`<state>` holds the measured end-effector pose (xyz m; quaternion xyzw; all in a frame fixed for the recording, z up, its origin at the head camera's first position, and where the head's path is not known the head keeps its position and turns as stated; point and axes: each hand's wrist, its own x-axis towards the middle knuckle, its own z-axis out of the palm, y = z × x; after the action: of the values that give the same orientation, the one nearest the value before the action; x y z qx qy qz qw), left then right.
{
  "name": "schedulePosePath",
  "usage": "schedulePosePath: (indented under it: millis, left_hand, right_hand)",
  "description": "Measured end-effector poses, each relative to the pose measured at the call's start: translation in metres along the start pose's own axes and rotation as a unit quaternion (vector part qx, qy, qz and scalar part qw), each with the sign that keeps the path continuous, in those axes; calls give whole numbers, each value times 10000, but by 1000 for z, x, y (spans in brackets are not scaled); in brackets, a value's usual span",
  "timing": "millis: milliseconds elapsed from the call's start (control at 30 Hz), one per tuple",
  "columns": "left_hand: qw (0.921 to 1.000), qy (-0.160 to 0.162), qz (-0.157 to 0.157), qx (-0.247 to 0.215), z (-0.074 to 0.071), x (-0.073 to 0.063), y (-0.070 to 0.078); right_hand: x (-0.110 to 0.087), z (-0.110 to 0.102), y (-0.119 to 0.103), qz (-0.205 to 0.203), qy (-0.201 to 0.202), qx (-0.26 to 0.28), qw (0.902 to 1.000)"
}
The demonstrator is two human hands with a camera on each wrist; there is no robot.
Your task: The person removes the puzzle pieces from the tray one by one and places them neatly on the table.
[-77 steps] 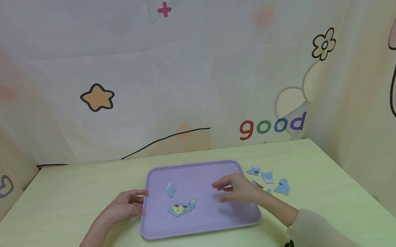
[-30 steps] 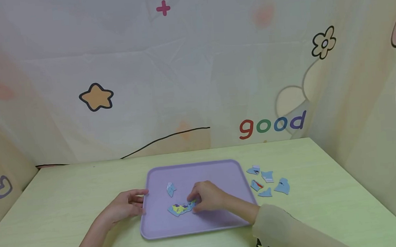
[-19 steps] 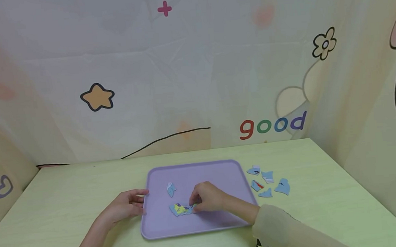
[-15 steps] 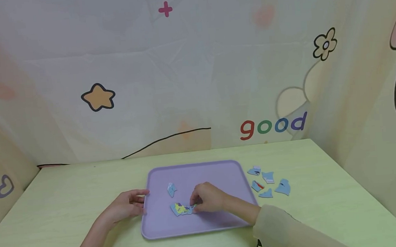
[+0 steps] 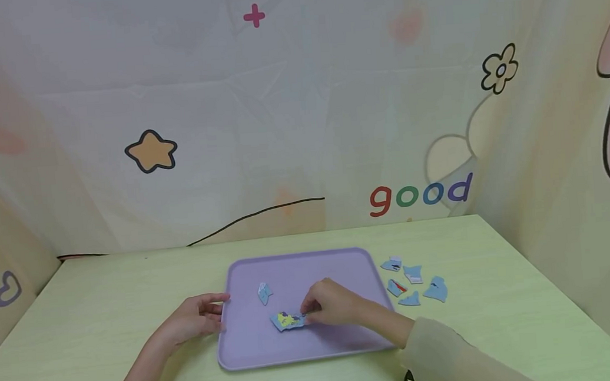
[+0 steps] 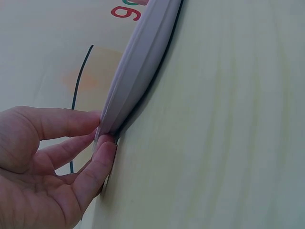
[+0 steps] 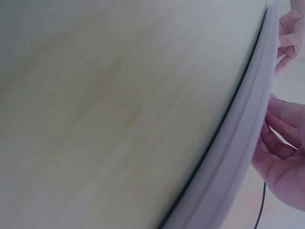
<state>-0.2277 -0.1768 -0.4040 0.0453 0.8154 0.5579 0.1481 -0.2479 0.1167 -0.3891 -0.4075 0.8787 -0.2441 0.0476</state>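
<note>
We see the jigsaw strip (image 5: 287,321) on the lilac tray (image 5: 295,352), its right end pinched by the right hand (image 5: 335,302); the left hand (image 5: 194,316) touches the tray, fingers loosely spread. Probably light, stiff, separable at joints: best held at 2 ends.

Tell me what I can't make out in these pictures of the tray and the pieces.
Head view: the right end of the yellow-and-blue piece, partly covered by the right hand.
Head view: printed details on the loose pieces, too small.
Left wrist view: the inside of the tray, hidden by its side.
Right wrist view: what the right hand holds, blocked by the tray's side.
</note>
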Motion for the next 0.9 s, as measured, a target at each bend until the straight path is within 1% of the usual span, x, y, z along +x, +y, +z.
schedulePosePath:
  millis: [167, 300, 467, 633, 900]
  left_hand:
    - [10000, -13, 30, -4, 0, 1, 0]
    - [10000, -36, 49, -6, 0, 1, -1]
    - [10000, -24, 34, 4, 1, 0, 0]
    - [10000, -14, 19, 8, 1, -1, 1]
    - [10000, -43, 22, 49, 0, 0, 0]
  right_hand:
    - [-12, -7, 9, -106, 235, -5, 9997]
    - [-23, -17, 15, -150, 428, 49, 9990]
    - [-36, -31, 23, 68, 698, 179, 9974]
    - [-50, -44, 34, 420, 826, 417, 9948]
    - [-73, -60, 54, 611, 1191, 276, 9906]
